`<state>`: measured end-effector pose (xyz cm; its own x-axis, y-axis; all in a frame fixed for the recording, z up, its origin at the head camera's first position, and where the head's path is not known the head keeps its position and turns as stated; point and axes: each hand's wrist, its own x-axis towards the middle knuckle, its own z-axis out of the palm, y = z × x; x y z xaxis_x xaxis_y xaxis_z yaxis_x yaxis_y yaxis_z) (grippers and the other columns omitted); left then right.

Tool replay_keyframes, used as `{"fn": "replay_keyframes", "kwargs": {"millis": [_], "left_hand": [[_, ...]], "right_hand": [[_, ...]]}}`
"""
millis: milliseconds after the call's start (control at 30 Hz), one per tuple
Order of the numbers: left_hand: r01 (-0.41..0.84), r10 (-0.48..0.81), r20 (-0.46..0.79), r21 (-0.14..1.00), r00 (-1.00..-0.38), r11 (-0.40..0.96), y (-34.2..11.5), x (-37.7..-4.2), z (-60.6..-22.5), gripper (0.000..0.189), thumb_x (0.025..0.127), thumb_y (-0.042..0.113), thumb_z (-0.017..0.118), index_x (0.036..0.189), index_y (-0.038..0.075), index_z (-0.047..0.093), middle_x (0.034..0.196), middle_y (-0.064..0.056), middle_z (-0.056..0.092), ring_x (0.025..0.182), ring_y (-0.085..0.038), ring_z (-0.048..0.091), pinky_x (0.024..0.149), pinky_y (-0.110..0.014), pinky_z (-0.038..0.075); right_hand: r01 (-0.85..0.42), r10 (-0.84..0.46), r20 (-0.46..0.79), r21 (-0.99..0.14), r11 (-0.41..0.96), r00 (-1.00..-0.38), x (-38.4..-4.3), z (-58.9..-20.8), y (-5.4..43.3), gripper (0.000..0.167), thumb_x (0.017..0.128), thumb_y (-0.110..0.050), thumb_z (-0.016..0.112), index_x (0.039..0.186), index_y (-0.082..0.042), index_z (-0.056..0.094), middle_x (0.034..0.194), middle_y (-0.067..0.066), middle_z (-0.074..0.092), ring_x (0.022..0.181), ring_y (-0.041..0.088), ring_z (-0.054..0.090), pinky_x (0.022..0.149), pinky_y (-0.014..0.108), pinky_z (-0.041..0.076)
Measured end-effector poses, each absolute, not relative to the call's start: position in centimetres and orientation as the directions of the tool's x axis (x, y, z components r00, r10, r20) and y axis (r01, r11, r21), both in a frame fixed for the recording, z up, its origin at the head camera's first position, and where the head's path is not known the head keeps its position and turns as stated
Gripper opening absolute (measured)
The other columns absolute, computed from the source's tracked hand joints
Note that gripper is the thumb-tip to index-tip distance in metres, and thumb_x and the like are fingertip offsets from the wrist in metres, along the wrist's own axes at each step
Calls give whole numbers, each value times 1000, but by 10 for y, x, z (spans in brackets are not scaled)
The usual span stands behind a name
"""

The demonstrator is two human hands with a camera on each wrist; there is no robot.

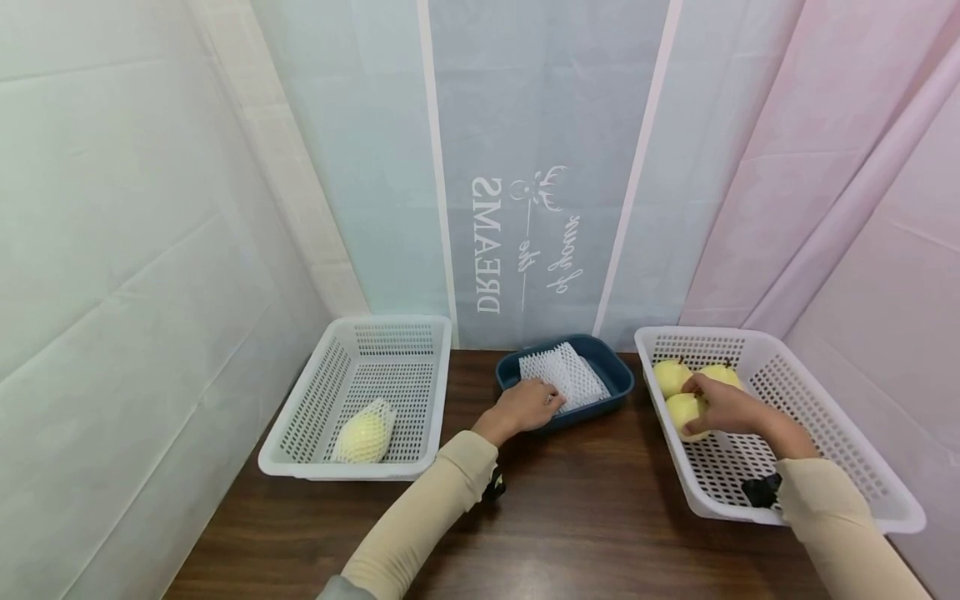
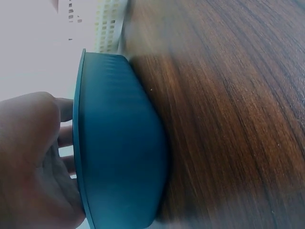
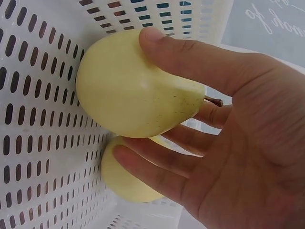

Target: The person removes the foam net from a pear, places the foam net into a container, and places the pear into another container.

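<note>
In the right white basket point(image 1: 825, 400), my right hand point(image 1: 731, 407) holds a yellow pear point(image 3: 138, 86), thumb on its upper side and fingers beneath and behind it. A second pear point(image 3: 128, 174) lies just below those fingers in the right wrist view. Two pears, one of them a pear point(image 1: 671, 377) by the basket wall, sit beyond the hand in the head view. My left hand point(image 1: 525, 404) reaches over the rim of a blue tray point(image 2: 119, 143), at the edge of white foam net sleeves point(image 1: 566, 375). The tray wall hides its fingertips in the left wrist view.
A white basket point(image 1: 431, 375) on the left holds a pear in a foam net point(image 1: 365, 433). The baskets and tray stand on a dark wooden table point(image 1: 577, 517). Behind them hangs a printed curtain point(image 1: 540, 125), with pale cloth at both sides.
</note>
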<state>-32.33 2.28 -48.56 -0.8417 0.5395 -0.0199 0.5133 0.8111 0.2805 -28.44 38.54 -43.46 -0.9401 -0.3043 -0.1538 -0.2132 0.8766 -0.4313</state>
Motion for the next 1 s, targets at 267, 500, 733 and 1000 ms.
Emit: {"fn": "replay_keyframes", "kwargs": {"millis": [267,500,733,1000], "left_hand": [[511,526,47,323,-849,797,18,-322,-484,37,114,37,50,131,16,74,131,-2,72,122,-17,66,105,-34,55],[524,526,90,327,-845,786,17,-319,-483,35,113,36,53,130,15,75,129,-3,72,119,-17,67,102,-33,56],[517,503,138,340,-853,785,12,-314,-479,31,112,34,56,125,15,76,125,-1,75,114,-16,70,95,-32,59],[496,465,182,416,-866,762,2,-312,-472,27,111,30,58,121,15,77,118,-1,76,102,-13,72,86,-31,60]], "right_hand": [[-245,-308,-85,-426,871,-947,-280,-429,382,67,88,-27,88,128,15,56,126,38,63,117,54,62,95,64,53],[-278,-308,7,-446,851,-951,-277,-423,380,52,92,-23,84,123,12,62,123,34,68,113,52,67,92,62,57],[-315,-318,70,-440,841,-945,-273,-412,374,44,95,-20,80,122,11,64,122,33,69,111,52,68,90,62,57],[-303,-305,67,-432,849,-950,-272,-402,365,44,97,-20,79,125,11,64,125,33,68,110,50,70,89,60,59]]}}
